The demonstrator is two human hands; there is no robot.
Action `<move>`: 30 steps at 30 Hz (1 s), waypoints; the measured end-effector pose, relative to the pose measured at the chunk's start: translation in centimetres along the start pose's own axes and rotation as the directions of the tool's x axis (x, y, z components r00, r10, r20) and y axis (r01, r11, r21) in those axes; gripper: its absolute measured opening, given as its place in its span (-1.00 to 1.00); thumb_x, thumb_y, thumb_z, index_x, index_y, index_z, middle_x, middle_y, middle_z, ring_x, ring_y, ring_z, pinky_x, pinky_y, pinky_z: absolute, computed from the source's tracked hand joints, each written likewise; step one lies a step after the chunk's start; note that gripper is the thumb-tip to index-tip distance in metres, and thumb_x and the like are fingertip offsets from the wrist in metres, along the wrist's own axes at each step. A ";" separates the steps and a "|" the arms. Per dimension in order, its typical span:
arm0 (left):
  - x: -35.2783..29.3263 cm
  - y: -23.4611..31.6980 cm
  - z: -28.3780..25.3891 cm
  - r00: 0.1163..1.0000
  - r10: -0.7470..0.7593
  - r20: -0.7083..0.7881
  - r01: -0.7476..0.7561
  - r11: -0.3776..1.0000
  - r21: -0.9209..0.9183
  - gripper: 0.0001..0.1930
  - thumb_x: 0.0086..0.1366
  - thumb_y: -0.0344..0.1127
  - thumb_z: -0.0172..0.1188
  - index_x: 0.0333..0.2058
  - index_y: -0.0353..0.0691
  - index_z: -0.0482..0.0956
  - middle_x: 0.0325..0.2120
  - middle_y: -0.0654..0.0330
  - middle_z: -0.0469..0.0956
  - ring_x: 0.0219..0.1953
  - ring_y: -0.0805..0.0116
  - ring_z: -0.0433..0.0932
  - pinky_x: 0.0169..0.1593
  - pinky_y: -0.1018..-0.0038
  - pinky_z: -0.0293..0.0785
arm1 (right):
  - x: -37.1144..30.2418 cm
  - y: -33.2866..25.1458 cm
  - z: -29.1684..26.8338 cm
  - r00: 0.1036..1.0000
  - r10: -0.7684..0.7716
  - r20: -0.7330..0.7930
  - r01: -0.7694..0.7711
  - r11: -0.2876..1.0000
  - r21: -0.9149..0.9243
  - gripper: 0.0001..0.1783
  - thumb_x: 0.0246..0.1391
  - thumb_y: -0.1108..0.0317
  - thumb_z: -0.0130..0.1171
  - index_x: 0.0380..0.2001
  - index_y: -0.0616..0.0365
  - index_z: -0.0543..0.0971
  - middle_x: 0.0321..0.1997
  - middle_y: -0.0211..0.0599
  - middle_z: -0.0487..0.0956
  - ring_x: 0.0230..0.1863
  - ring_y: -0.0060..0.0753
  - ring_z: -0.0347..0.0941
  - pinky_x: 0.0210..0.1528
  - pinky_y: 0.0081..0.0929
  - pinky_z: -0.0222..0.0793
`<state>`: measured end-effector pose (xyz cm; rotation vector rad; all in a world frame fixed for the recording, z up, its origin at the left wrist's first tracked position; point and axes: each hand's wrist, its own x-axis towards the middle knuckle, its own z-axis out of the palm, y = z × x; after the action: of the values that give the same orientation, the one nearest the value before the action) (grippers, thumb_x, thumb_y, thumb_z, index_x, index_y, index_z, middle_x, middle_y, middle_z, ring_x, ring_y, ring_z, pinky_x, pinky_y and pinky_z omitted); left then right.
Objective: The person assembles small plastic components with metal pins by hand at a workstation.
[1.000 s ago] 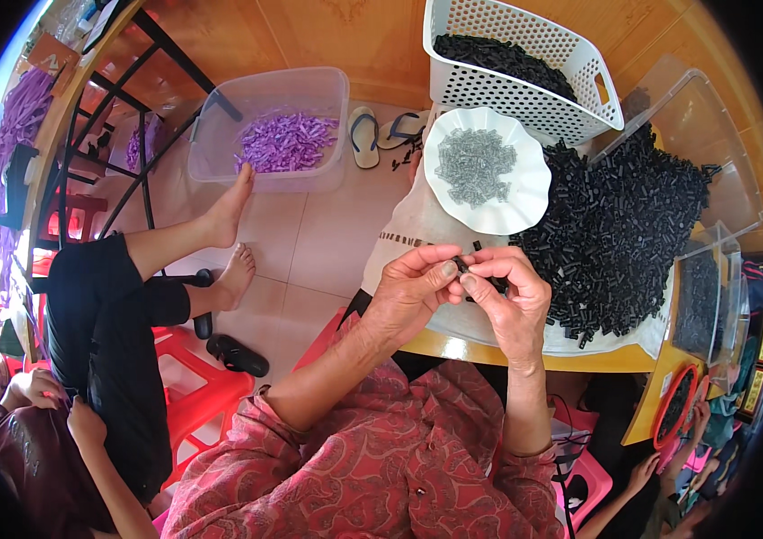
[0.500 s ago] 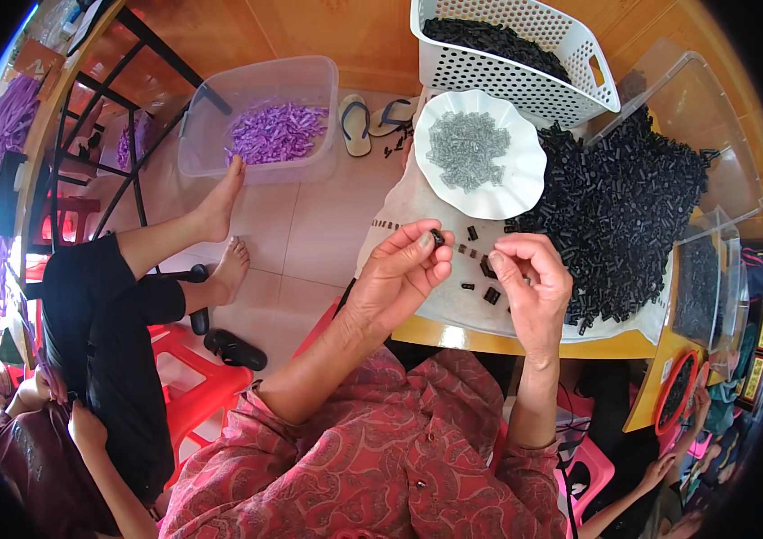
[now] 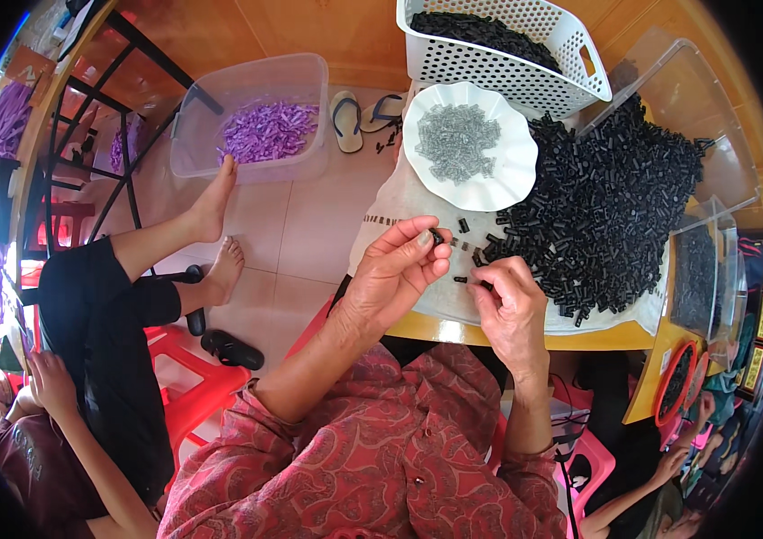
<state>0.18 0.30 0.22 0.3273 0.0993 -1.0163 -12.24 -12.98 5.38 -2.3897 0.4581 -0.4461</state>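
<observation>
Gripping one small black piece (image 3: 436, 236) between thumb and forefinger, the left hand (image 3: 397, 269) hangs above the near side of the pale cloth (image 3: 380, 247), its other fingers loosely curled; the right hand (image 3: 512, 310) is lower and to the right, thumb and fingers drawn close about a dark piece (image 3: 487, 285); whether that piece is pinched or only touched cannot be told. Hold the left pinch light and near the thumb tip, leaving the end of the part exposed; work the right fingertips on single parts rather than in the thick of the pile, since items this small probably roll and tangle; position both hands over the cloth, which should catch a dropped part.

A loose black piece (image 3: 461, 279) lies just left of the right fingertips; the pile of black pieces (image 3: 611, 216) covers the right part of the cloth; a white scalloped plate (image 3: 516, 171) of clear pieces (image 3: 458, 144) stands at the pile's left, with a white perforated basket (image 3: 489, 70) behind it; the yellow table edge (image 3: 451, 331) shows in front. On the tiled floor (image 3: 310, 211), a translucent tub (image 3: 296, 63) holds purple pieces (image 3: 265, 130); sandals (image 3: 346, 121) lie beside it; another person (image 3: 103, 314) sits at the left.
</observation>
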 end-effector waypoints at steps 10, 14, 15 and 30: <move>-0.1 -0.2 0.1 0.998 -0.058 0.002 0.058 0.997 -0.050 -0.75 0.33 -0.48 0.04 -0.02 -0.28 0.46 -0.15 0.04 0.49 -0.21 0.37 0.51 -0.10 0.47 0.51 | 0.0 0.1 0.8 0.995 -0.099 0.010 0.099 0.987 -0.130 -0.84 -0.16 0.61 0.23 -0.42 0.21 0.52 -0.43 -0.26 0.46 -0.43 -0.20 0.47 -0.37 -0.34 0.41; -0.2 -0.5 0.1 0.997 -0.053 0.061 0.055 0.998 -0.035 -0.74 0.32 -0.48 0.07 -0.02 -0.27 0.49 -0.15 0.05 0.52 -0.21 0.39 0.55 -0.10 0.47 0.53 | 0.2 -0.8 0.6 0.999 -0.013 -0.033 0.018 0.988 0.153 -0.84 -0.07 0.65 0.19 -0.37 0.25 0.50 -0.43 -0.23 0.47 -0.46 -0.32 0.46 -0.42 -0.47 0.39; -0.3 -0.5 0.2 0.997 -0.047 0.064 0.049 0.999 -0.024 -0.74 0.31 -0.49 0.07 -0.02 -0.26 0.49 -0.15 0.06 0.52 -0.21 0.39 0.54 -0.10 0.48 0.53 | 0.3 -1.2 0.4 0.999 -0.013 -0.032 0.018 0.988 0.153 -0.84 -0.07 0.65 0.19 -0.37 0.25 0.50 -0.43 -0.23 0.47 -0.46 -0.32 0.46 -0.42 -0.47 0.39; -0.3 -1.2 0.3 0.997 -0.037 0.066 0.034 0.999 0.042 -0.73 0.33 -0.50 0.05 0.00 -0.25 0.48 -0.11 0.10 0.50 -0.19 0.40 0.54 -0.07 0.47 0.52 | 0.4 -2.0 -0.1 0.991 0.114 -0.065 -0.069 0.873 0.482 -0.82 -0.04 0.64 0.27 -0.30 0.32 0.57 -0.32 -0.32 0.53 -0.39 -0.65 0.42 -0.36 -0.70 0.37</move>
<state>-1.06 -0.10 0.27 0.3292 0.0241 -1.0649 -11.47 -11.77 6.86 -1.8646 0.4399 -0.5555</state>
